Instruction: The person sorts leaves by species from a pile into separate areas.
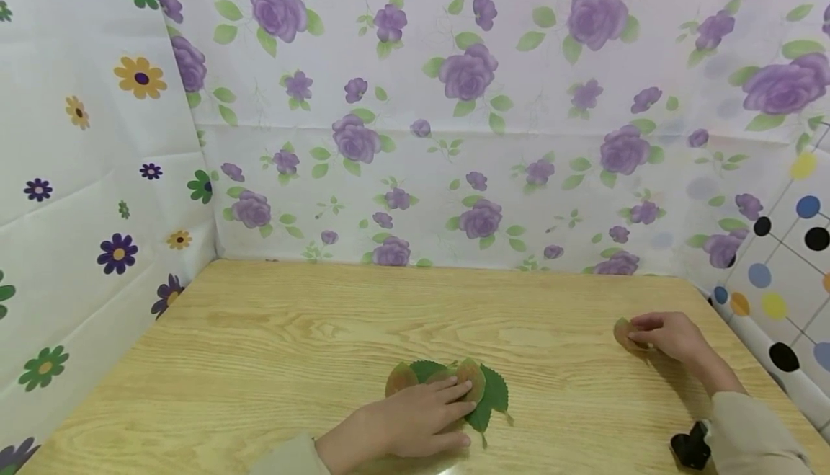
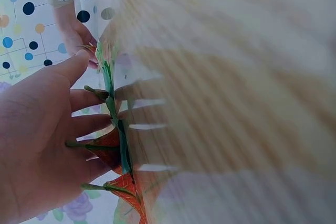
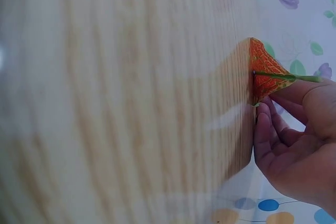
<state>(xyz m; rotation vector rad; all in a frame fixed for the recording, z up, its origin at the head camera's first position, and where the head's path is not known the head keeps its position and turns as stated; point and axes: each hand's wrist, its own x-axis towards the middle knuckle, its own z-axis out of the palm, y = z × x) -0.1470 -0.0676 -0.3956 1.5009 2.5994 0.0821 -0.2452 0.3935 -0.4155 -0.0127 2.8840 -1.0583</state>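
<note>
Nearest to the camera, at the lower centre of the frame, lies the left hand [image 1: 421, 417]; its fingers are straight and slightly spread, grasping nothing, and they rest upon a group of overlapping leaves. To the upper left of these fingers a reddish leaf [image 1: 399, 380] shows partly, its tip upward; a second reddish leaf [image 1: 476, 380], also tip upward, is just under the fingertips. Beyond them, at the right of the group, is a serrated green leaf [image 1: 496, 388], with its stem toward the lower right.

At the right side of the frame, well apart from this group, the right hand [image 1: 674, 342] holds a single red-green leaf [image 1: 622, 335] between curled fingers and thumb, close to the tabletop. This leaf lies at the left of the fingers, its long axis going from upper left to lower right. In the right wrist view, its green stem points rightward, over the hand.

Below the right hand, a black device [image 1: 691, 446] sits beside the beige sleeve [image 1: 755, 432]. Around stand the wood-grain table [image 1: 292, 331] and the purple-rose cloth [image 1: 421, 194] behind it.
</note>
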